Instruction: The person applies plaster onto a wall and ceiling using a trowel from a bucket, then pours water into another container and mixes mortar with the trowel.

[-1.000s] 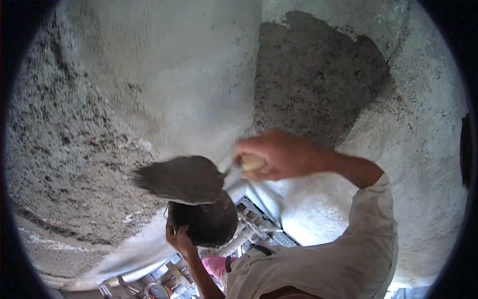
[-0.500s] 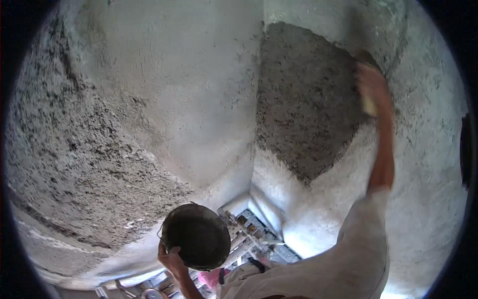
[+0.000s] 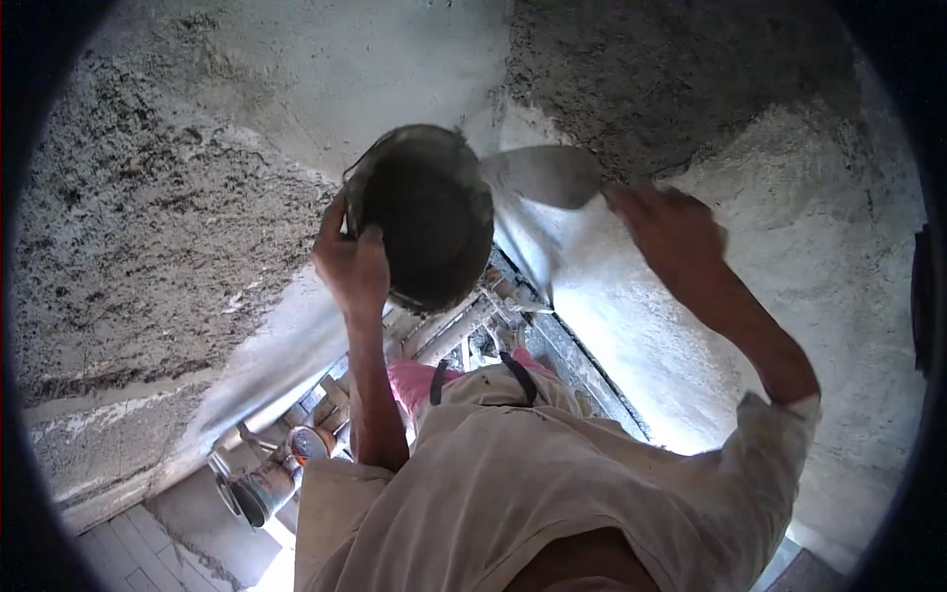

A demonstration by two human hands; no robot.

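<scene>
Walls, two, pale and rough: left wall point(image 3: 296, 89) and right wall point(image 3: 799, 257), meeting at a corner; the right one bears one dark grey patch point(image 3: 681, 69). Shirt point(image 3: 552, 474), one, off-white, on the person. Pan point(image 3: 474, 183), one: round, deep, dark inside, crusted grey at the rim; it is before the corner, gripped by the left hand point(image 3: 355, 261), thumb over the edge. Right hand point(image 3: 676, 237), blurred, closed on the handle of one trowel point(image 3: 552, 176): leaf-shaped grey blade, end just beside the pan; contact I cannot tell. Containers point(image 3: 264, 488), two, lower left, too small for reading any label.
</scene>
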